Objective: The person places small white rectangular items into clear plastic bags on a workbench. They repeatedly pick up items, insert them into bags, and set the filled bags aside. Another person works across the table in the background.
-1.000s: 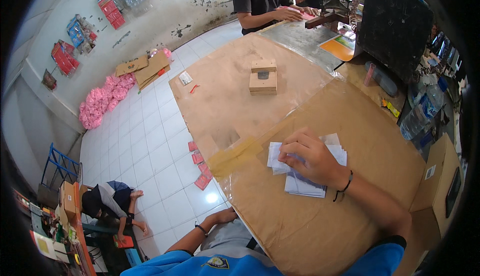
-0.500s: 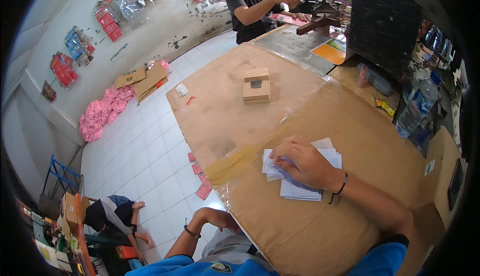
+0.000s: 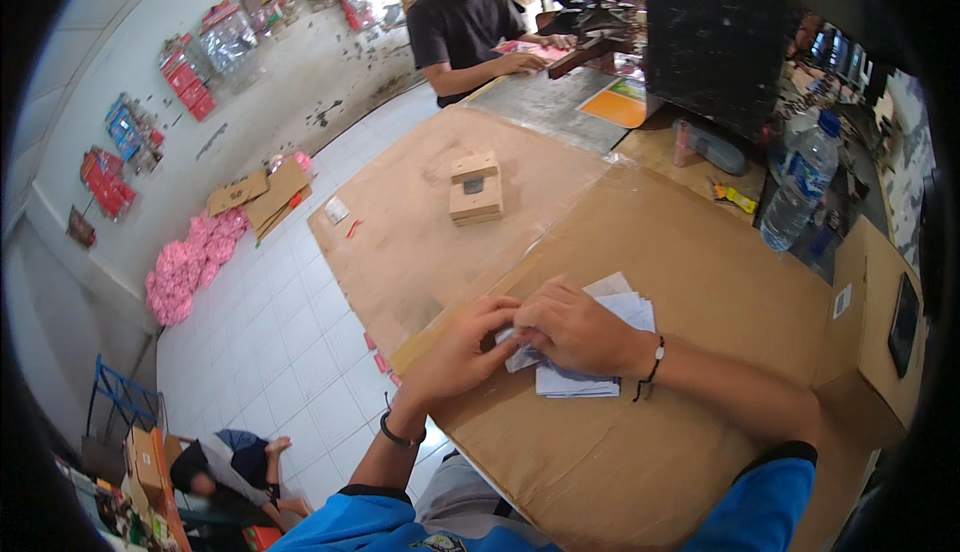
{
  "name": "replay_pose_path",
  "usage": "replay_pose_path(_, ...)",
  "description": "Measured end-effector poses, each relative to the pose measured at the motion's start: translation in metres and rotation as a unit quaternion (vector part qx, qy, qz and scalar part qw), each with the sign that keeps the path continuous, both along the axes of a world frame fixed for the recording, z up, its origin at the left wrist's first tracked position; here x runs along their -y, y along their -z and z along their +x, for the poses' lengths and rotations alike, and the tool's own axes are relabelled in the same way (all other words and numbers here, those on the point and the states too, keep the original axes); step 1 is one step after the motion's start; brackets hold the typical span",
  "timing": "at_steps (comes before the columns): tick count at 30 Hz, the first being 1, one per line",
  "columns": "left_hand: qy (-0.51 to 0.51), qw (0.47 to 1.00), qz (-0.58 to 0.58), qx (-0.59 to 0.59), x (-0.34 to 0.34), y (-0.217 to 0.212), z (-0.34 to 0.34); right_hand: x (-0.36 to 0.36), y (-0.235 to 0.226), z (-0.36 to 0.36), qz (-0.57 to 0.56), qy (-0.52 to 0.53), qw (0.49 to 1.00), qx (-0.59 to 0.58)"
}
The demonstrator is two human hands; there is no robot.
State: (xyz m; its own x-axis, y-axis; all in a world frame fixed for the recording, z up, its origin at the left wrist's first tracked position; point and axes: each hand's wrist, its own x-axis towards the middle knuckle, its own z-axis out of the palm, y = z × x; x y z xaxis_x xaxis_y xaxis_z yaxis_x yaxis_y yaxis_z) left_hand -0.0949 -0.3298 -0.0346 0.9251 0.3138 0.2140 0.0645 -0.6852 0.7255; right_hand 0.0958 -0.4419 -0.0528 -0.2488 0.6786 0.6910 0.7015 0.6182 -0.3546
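My left hand (image 3: pixel 462 350) and my right hand (image 3: pixel 582 328) meet over the left edge of a loose stack of thin white sheets (image 3: pixel 578 384) on the brown-covered table. Both hands are closed, with thumbs and fingertips bent in toward each other. A pale, thin sheet (image 3: pixel 522 358) shows just below the fingertips. What the fingers pinch is hidden between them. The right wrist rests over the right side of the stack. Some sheets stick out beyond the right knuckles, fanned at slightly different angles.
A small wooden block jig (image 3: pixel 476 192) stands farther back on the table (image 3: pixel 390 212). To the right are a water bottle (image 3: pixel 800 184) and a cardboard box (image 3: pixel 862 327) with a phone on it. One person (image 3: pixel 462 37) works at the far edge; another (image 3: pixel 235 467) sits on the floor.
My left hand has come up from beside the table edge to meet the right hand at the sheets. My right hand's fingers have drawn together. The person at the back has lowered an arm.
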Motion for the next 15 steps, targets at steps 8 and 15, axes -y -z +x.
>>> replay_pose_path(8, -0.002, 0.997, 0.081, -0.016, 0.003, 0.027, 0.012, 0.003, -0.002, 0.003, -0.085, 0.035, 0.983, -0.159)
replay_pose_path(15, -0.023, 0.996, 0.086, -0.008, 0.014, 0.015, 0.02, 0.009, -0.048, 0.012, 0.002, 0.06, 0.966, -0.251)
